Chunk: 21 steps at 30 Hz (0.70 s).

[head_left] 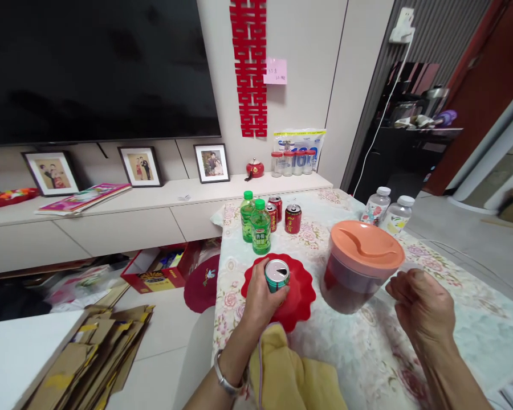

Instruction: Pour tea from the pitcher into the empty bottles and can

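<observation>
Over a red scalloped tray (301, 287), a green can (277, 277), mouth open, gripped by the left hand (260, 297); at 11 o'clock, green bottles (261, 230) labelled 青梅绿茶; near 12, a red can (293, 220) marked 加多宝; at 3, beyond an orange-lidded container (354, 267), the right hand (425, 302), fingers curled closed.

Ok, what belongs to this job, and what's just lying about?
Likely in use:
teal can, in left hand
red scalloped tray, beneath
peach-lidded container, by right hand

Likely lying about:
green-capped bottles
red cans
framed photos
</observation>
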Each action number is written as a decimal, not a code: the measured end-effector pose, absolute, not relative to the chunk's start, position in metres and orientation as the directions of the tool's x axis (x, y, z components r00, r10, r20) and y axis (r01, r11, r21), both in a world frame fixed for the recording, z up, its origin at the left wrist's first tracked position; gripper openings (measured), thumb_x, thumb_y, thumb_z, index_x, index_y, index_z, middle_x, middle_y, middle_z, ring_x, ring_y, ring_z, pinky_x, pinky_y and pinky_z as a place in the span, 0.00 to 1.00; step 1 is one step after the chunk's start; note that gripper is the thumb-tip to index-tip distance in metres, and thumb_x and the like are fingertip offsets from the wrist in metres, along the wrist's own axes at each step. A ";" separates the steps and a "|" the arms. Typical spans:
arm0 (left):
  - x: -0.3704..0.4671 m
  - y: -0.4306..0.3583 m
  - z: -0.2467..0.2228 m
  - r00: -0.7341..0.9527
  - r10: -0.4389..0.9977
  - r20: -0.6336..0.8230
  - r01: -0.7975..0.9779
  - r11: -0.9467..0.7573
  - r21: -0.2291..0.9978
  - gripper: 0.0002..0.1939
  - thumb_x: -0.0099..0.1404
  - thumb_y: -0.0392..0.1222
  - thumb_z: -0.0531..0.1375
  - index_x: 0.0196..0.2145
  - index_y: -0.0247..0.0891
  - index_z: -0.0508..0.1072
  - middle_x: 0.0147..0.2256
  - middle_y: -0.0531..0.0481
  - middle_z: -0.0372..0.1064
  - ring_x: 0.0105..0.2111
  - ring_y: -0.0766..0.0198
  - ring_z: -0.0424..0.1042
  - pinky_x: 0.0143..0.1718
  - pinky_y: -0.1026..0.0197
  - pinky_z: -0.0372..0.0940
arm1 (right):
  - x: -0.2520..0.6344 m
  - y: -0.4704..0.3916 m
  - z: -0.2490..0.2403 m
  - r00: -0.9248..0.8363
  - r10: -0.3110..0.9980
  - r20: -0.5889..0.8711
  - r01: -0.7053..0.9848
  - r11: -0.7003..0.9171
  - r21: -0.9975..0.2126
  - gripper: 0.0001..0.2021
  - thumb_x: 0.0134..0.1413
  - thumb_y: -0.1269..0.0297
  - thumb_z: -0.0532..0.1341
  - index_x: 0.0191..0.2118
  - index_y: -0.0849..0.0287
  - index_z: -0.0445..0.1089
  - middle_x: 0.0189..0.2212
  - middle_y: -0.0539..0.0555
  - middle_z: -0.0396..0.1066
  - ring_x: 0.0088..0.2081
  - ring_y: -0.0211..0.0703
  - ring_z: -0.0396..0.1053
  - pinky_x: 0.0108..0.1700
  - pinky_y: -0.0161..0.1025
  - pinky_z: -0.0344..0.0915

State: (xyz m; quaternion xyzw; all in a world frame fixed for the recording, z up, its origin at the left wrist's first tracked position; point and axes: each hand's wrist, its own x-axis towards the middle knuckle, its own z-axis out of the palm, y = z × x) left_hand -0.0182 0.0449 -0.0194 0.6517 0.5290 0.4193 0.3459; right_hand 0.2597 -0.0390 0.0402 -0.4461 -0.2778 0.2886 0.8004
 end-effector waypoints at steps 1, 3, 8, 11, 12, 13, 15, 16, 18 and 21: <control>-0.017 0.045 -0.019 0.078 0.980 0.184 0.388 -0.200 0.900 0.35 0.52 0.38 0.67 0.58 0.37 0.66 0.55 0.38 0.70 0.60 0.44 0.70 0.64 0.40 0.64 | 0.260 -0.040 0.042 0.680 0.710 0.183 -0.213 0.430 -0.877 0.28 0.38 0.50 0.79 0.15 0.56 0.60 0.13 0.41 0.50 0.17 0.30 0.47 0.21 0.36 0.44; -0.013 0.044 -0.016 0.056 0.980 0.193 0.372 -0.200 0.906 0.31 0.51 0.38 0.68 0.53 0.38 0.69 0.51 0.41 0.72 0.56 0.45 0.73 0.60 0.42 0.67 | 0.259 -0.043 0.046 0.683 0.710 0.173 -0.211 0.418 -0.883 0.28 0.36 0.50 0.80 0.15 0.56 0.60 0.13 0.41 0.50 0.17 0.30 0.47 0.20 0.36 0.44; 0.001 0.038 -0.011 0.038 0.969 0.246 0.317 -0.245 0.916 0.27 0.52 0.37 0.68 0.51 0.39 0.71 0.47 0.44 0.73 0.50 0.49 0.75 0.56 0.44 0.70 | 0.256 -0.051 0.056 0.689 0.712 0.138 -0.213 0.380 -0.900 0.28 0.32 0.52 0.81 0.14 0.56 0.61 0.13 0.42 0.50 0.17 0.31 0.48 0.20 0.36 0.45; 0.008 0.032 -0.015 0.024 0.945 0.326 0.251 -0.321 0.913 0.28 0.54 0.37 0.67 0.53 0.40 0.70 0.49 0.43 0.73 0.52 0.48 0.75 0.56 0.43 0.71 | 0.251 -0.056 0.060 0.685 0.718 0.126 -0.205 0.355 -0.912 0.27 0.29 0.51 0.82 0.14 0.56 0.63 0.12 0.43 0.52 0.17 0.31 0.49 0.19 0.36 0.45; 0.009 0.029 -0.015 0.016 0.936 0.351 0.234 -0.345 0.909 0.28 0.54 0.36 0.67 0.53 0.40 0.70 0.50 0.42 0.73 0.53 0.48 0.75 0.56 0.43 0.71 | 0.250 -0.058 0.061 0.681 0.722 0.123 -0.203 0.348 -0.916 0.28 0.29 0.50 0.82 0.14 0.56 0.63 0.12 0.43 0.52 0.17 0.31 0.49 0.19 0.36 0.45; 0.009 0.028 -0.015 0.008 0.930 0.368 0.225 -0.360 0.905 0.28 0.54 0.36 0.67 0.54 0.41 0.69 0.50 0.42 0.73 0.53 0.48 0.75 0.56 0.44 0.71 | 0.248 -0.059 0.062 0.677 0.725 0.122 -0.200 0.341 -0.919 0.28 0.29 0.49 0.82 0.14 0.56 0.63 0.12 0.43 0.52 0.17 0.31 0.48 0.19 0.36 0.45; 0.009 0.025 -0.012 -0.008 0.928 0.371 0.225 -0.360 0.905 0.29 0.54 0.36 0.67 0.54 0.42 0.69 0.50 0.43 0.74 0.53 0.49 0.75 0.55 0.46 0.73 | 0.246 -0.062 0.063 0.669 0.734 0.119 -0.193 0.326 -0.925 0.27 0.30 0.48 0.82 0.15 0.56 0.64 0.13 0.43 0.52 0.17 0.32 0.48 0.20 0.36 0.44; 0.009 0.025 -0.009 -0.022 0.932 0.362 0.229 -0.347 0.909 0.30 0.54 0.37 0.68 0.55 0.42 0.69 0.50 0.44 0.75 0.52 0.50 0.76 0.54 0.47 0.73 | 0.245 -0.063 0.063 0.666 0.737 0.119 -0.189 0.321 -0.928 0.27 0.31 0.48 0.81 0.15 0.56 0.65 0.13 0.43 0.52 0.18 0.32 0.48 0.20 0.36 0.44; 0.010 0.026 -0.002 -0.058 0.939 0.340 0.233 -0.318 0.919 0.30 0.54 0.38 0.68 0.55 0.43 0.69 0.49 0.46 0.75 0.51 0.51 0.76 0.53 0.49 0.73 | 0.244 -0.067 0.064 0.661 0.741 0.120 -0.180 0.311 -0.933 0.26 0.34 0.47 0.80 0.16 0.56 0.66 0.13 0.43 0.52 0.18 0.32 0.48 0.20 0.35 0.44; 0.014 0.029 0.000 -0.109 0.934 0.341 0.221 -0.311 0.924 0.30 0.54 0.39 0.68 0.55 0.43 0.69 0.49 0.45 0.75 0.51 0.51 0.76 0.55 0.48 0.73 | 0.243 -0.072 0.065 0.657 0.746 0.111 -0.159 0.280 -0.947 0.26 0.35 0.45 0.80 0.17 0.57 0.68 0.13 0.44 0.55 0.18 0.33 0.51 0.20 0.35 0.48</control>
